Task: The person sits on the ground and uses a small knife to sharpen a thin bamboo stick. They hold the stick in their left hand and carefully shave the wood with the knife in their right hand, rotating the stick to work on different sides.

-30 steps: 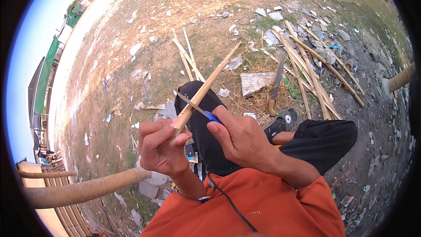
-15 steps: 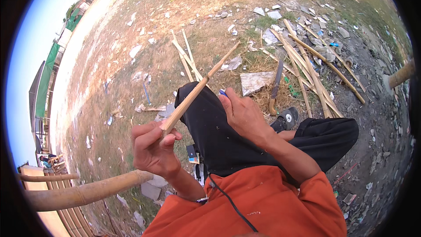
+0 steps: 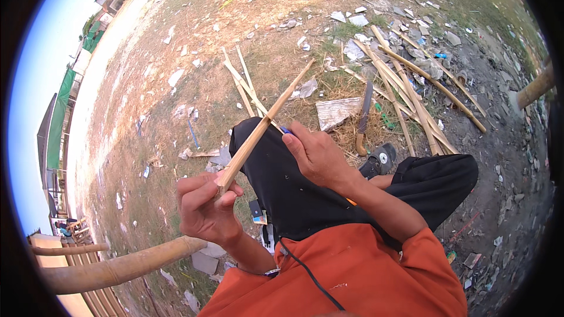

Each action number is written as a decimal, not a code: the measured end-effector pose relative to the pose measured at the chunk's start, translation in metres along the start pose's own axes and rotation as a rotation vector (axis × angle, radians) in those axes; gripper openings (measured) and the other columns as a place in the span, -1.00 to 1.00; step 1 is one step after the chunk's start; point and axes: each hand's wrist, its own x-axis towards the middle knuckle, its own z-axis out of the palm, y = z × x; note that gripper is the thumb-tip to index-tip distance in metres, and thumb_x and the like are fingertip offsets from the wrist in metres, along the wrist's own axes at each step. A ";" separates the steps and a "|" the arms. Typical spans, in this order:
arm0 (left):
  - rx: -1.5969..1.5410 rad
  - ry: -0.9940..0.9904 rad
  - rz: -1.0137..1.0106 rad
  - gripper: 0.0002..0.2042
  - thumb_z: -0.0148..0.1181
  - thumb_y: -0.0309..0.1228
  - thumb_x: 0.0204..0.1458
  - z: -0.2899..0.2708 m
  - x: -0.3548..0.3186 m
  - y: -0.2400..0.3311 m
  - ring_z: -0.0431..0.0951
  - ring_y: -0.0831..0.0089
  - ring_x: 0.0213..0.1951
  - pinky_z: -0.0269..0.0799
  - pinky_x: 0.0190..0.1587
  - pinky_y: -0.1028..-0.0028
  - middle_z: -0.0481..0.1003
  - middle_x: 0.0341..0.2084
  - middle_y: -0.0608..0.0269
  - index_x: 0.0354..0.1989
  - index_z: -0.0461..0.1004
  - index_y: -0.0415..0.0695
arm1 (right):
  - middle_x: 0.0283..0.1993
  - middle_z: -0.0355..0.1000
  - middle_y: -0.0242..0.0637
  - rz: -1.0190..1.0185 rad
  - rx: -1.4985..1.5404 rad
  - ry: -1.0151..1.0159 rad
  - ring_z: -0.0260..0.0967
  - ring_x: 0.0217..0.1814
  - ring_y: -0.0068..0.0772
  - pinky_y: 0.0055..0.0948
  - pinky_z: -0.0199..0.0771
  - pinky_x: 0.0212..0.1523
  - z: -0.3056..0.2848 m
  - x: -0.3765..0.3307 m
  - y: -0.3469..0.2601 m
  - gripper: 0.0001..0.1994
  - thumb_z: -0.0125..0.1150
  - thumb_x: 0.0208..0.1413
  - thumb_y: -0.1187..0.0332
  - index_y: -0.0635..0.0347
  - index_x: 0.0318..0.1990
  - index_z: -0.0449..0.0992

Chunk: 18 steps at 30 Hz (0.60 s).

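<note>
At far left on my remote feed, a bamboo pole [image 3: 126,265] may limit elbow room. Left hand [image 3: 210,205] pinches the butt of the bamboo strip [image 3: 247,151], which slants over the black-trousered knee [image 3: 279,170]. Risk, I judge: a loose pinch lets the strip roll, glancing the blue-handled knife [image 3: 286,130], clamped in the right hand [image 3: 322,155], into the leg. Further right: machete [image 3: 364,118], loose bamboo slats [image 3: 433,142]; neither blocks the hands.

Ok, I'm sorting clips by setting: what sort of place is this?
Outdoors, probably a rough open-air work spot: there's litter-strewn, grass-patched brown ground, a loose pile of long, pale tan wooden strips, and bright blue sky at far left.
</note>
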 end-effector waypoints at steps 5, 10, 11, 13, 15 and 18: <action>-0.022 0.025 -0.024 -0.73 0.37 -0.41 -0.03 -0.002 0.003 0.000 0.50 0.36 -0.58 0.47 -0.58 0.48 0.40 -0.39 0.02 -0.31 0.44 -0.33 | -0.62 0.36 0.10 0.076 -0.159 0.116 0.36 -0.52 0.27 0.13 0.28 -0.49 0.014 0.034 0.057 -0.69 -0.18 0.34 0.12 0.18 -0.23 0.33; 0.001 0.020 -0.004 -0.74 0.37 -0.41 -0.02 -0.002 0.002 -0.001 0.50 0.36 -0.58 0.46 -0.58 0.49 0.40 -0.38 0.02 -0.31 0.44 -0.33 | -0.61 0.38 0.09 -0.043 -0.123 0.120 0.35 -0.52 0.30 0.13 0.32 -0.46 0.009 0.042 0.051 -0.70 -0.16 0.34 0.12 0.16 -0.23 0.34; -0.013 0.038 -0.016 -0.74 0.36 -0.41 -0.01 -0.001 0.003 0.000 0.50 0.37 -0.59 0.45 -0.58 0.50 0.40 -0.38 0.03 -0.31 0.44 -0.33 | -0.61 0.39 0.06 -0.069 -0.063 0.120 0.36 -0.53 0.29 0.12 0.35 -0.45 0.010 0.039 0.040 -0.71 -0.16 0.34 0.12 0.15 -0.22 0.35; -0.023 0.043 -0.024 -0.75 0.36 -0.42 -0.01 -0.001 0.003 -0.002 0.50 0.38 -0.59 0.45 -0.58 0.50 0.40 -0.38 0.03 -0.31 0.44 -0.33 | -0.61 0.40 0.06 0.039 -0.176 0.188 0.38 -0.52 0.27 0.11 0.37 -0.45 0.023 0.045 0.076 -0.71 -0.15 0.33 0.12 0.15 -0.23 0.34; -0.005 0.020 -0.020 -0.75 0.35 -0.43 0.00 -0.004 0.005 -0.001 0.49 0.39 -0.59 0.45 -0.57 0.51 0.40 -0.38 0.04 -0.31 0.44 -0.34 | -0.57 0.41 0.09 0.107 -0.321 0.196 0.40 -0.47 0.27 0.12 0.38 -0.44 0.021 0.051 0.108 -0.69 -0.16 0.33 0.11 0.18 -0.23 0.34; 0.027 0.016 -0.025 -0.75 0.35 -0.44 0.00 -0.009 0.005 -0.001 0.48 0.41 -0.57 0.46 -0.54 0.52 0.38 -0.40 0.06 -0.30 0.43 -0.35 | -0.56 0.40 0.12 0.151 -0.346 0.181 0.39 -0.43 0.28 0.18 0.31 -0.39 0.019 0.052 0.085 -0.63 -0.18 0.34 0.05 0.21 -0.25 0.33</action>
